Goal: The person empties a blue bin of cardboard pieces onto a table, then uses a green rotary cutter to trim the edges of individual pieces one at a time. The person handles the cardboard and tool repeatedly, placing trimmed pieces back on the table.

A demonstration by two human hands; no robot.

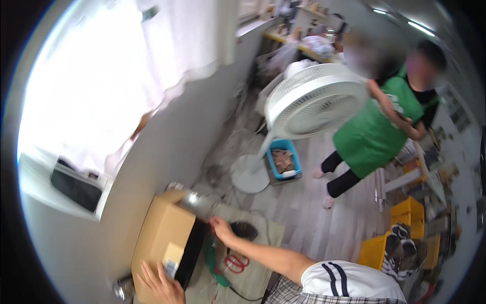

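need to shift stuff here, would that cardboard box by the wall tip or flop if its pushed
The cardboard box looks stiff, with flat sides and sharp edges, so it would probably slide rather than flop. Standing tall and narrow against the wall, it might tip if pushed high. The left hand already steadies its lower end.

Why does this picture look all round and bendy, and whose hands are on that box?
A camera worn on a person's head took it, looking down. Its wide lens bends straight lines near the edge. The two bare hands belong to that person. The left hand lies flat on a brown cardboard box. The right hand touches the box's shiny taped top edge; whether it grips anything is hard to tell. Red-handled scissors lie on a flat cardboard sheet on the floor. Behind stand a big white fan, a blue basket, yellow crates, and another person in a green apron.
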